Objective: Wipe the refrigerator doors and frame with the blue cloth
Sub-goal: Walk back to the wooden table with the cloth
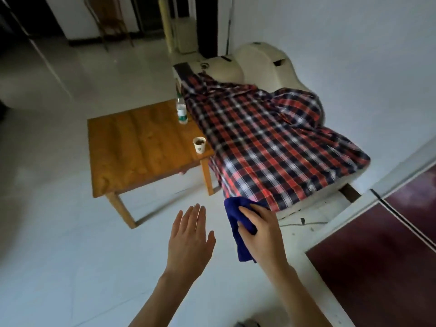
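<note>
1 cloth (pixel 233 218) hangs from the right grip (pixel 262 234), fingers clamped round it, above the floor near 1 sofa (pixel 259 64). The left grip (pixel 188 241) hovers just beside, fingers straight, holding nothing. 1 worktop (pixel 141 147) carries 1 bottle (pixel 181 110) and 1 cup (pixel 199 145).

Head-worn camera looks forward and down (wide-angle) at the floor (pixel 59 232).

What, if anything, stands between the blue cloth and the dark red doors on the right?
Nothing visible. The right hand grips the blue cloth in mid-air; only open space lies between it and the dark red doors and white frame. The open left hand is on the other side.
</note>
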